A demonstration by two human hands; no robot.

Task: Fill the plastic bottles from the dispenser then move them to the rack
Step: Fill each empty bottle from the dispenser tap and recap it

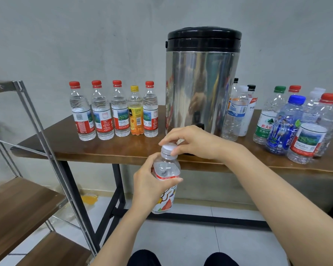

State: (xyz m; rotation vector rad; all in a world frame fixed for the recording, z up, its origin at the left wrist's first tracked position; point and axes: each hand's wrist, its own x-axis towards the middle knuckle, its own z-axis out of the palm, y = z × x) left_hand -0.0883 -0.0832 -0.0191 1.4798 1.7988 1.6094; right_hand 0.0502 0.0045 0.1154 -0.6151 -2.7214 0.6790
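Note:
My left hand (149, 186) grips a clear plastic bottle (166, 169) with a colourful label, held upright in front of the table edge. My right hand (190, 142) pinches its white cap (169, 147) from above. Behind them stands the steel dispenser (202, 83) with a black lid; its black tap (200, 126) is partly hidden by my right hand. The wooden rack (21, 206) with metal posts stands at the left.
Several filled capped bottles (113, 110) stand in a row on the wooden table (104, 148) left of the dispenser. Several mixed bottles (288, 123) crowd the right side. A yellow patch (89, 198) lies on the tiled floor under the table.

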